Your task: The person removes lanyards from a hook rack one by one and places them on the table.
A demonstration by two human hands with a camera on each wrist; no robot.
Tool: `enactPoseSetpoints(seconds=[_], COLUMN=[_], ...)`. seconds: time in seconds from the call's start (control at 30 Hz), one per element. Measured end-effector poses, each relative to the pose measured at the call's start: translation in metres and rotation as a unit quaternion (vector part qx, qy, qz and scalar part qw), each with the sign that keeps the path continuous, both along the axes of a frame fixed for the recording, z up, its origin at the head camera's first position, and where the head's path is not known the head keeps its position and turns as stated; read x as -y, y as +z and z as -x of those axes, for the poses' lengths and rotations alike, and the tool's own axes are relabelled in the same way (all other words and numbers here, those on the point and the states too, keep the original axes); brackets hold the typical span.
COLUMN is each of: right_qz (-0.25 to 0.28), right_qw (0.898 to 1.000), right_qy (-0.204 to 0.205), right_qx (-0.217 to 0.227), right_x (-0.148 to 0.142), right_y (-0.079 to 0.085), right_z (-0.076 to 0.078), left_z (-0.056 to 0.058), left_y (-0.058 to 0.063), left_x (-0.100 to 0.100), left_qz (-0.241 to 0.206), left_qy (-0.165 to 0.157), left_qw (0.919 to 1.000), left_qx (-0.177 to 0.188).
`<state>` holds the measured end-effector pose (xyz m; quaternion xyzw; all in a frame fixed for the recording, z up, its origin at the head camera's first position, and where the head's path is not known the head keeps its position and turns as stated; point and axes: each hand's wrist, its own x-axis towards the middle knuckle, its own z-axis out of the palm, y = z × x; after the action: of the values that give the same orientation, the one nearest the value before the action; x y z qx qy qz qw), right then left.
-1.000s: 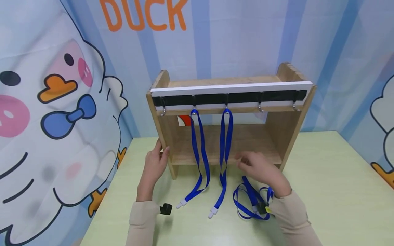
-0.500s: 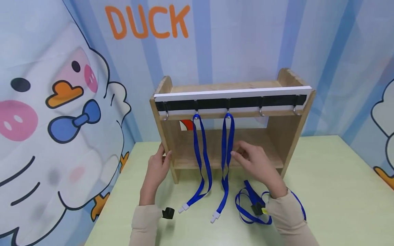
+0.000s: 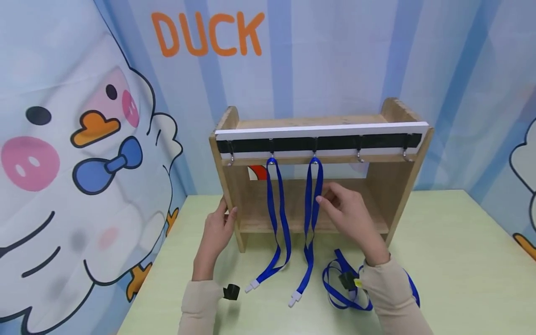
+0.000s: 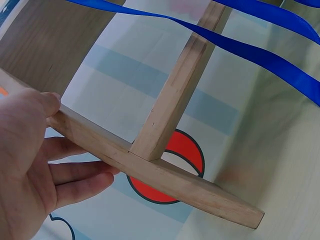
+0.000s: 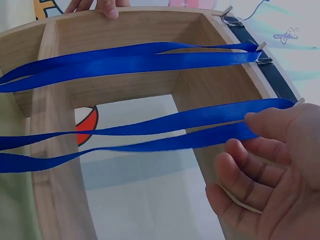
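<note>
"Blue on wood, in the head view: a left lanyard (image 3: 282, 200) and a right lanyard (image 3: 309, 197), looped over the second and third metal hooks (image 3: 359, 156) from the left, below a black strip (image 3: 293, 144) on a wooden shelf unit (image 3: 391, 177)."

"And lower down?"

"White clips (image 3: 295, 298) at both lower ends, in front of the unit. On the pale table (image 3: 444, 251), a loose lanyard bundle (image 3: 344, 263), partly hidden by the right sleeve (image 3: 391, 293)."

"Hands?"

"With the left hand (image 3: 217, 229), a grip on the left side panel (image 3: 223, 181); with the right hand (image 3: 347, 211), a pinch on the right lanyard's outer strand."

"Same grip from the left wrist?"

"Yes: thumb over one side of the panel, fingers nearly straight along the other. Nearby, a shelf board (image 4: 172, 95) meeting the panel, a red print (image 4: 192, 150) behind, and blue straps across the top. Hard to tell which lanyard."

"Now the right wrist."

"Both lanyards across the unit's open front. Between thumb and index finger, the right lanyard, below its hook; other fingers loosely bent, off the strap."
</note>
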<state>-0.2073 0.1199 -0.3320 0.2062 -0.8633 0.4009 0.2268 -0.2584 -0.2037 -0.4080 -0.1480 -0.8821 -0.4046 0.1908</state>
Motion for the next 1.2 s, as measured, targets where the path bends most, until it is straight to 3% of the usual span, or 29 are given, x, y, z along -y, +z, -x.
enactPoseSetpoints(seconds=[0.4, 0.73, 0.93, 1.2], right_qz=[0.006, 0.015, 0.024, 0.043], right_qw=[0.996, 0.990, 0.989, 0.984], right_qy=[-0.028, -0.024, -0.012, -0.025], right_qx=[-0.082, -0.135, -0.146, -0.169], right_x=[0.006, 0.008, 0.014, 0.017], right_y=[0.018, 0.035, 0.042, 0.043], right_z=[0.001, 0.005, 0.005, 0.005], left_z=[0.000, 0.000, 0.001, 0.002], left_y=[-0.002, 0.001, 0.000, -0.001], left_x=[0.000, 0.001, 0.002, 0.001], left_qz=[-0.008, -0.012, -0.012, -0.008], left_qy=[-0.008, -0.001, -0.003, -0.005], left_qw=[0.9999, 0.9999, 0.9998, 0.9998], left_qx=[0.003, -0.008, -0.012, -0.015])
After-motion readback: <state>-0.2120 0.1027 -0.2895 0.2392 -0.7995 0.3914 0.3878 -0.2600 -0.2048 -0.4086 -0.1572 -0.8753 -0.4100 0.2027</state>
